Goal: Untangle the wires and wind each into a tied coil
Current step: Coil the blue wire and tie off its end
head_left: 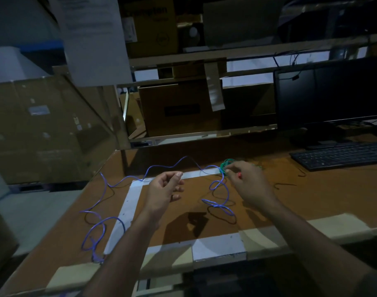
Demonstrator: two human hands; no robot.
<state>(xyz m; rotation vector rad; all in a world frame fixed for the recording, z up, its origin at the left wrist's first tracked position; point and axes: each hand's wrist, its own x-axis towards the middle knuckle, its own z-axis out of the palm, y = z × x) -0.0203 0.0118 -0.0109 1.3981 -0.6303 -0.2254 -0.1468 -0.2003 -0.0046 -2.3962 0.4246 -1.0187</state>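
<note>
The blue wire (162, 168) runs left to right across the counter (269, 189), slack between the hands. The left hand (165, 189) pinches its middle; the right hand (245, 181) pinches it beside the green wire (226, 163), and is nearer that tangle.

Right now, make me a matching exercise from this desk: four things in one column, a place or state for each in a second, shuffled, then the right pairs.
Things:
1. blue wire
2. green wire
3. keyboard
4. left hand

Places or states:
A. far right of the desk, below the monitor
B. small bundle at the right hand's fingertips
C. sprawled in loose loops over the desk
D. fingers curled, between the two wires' ends

Pairs: 1-C, 2-B, 3-A, 4-D
</note>
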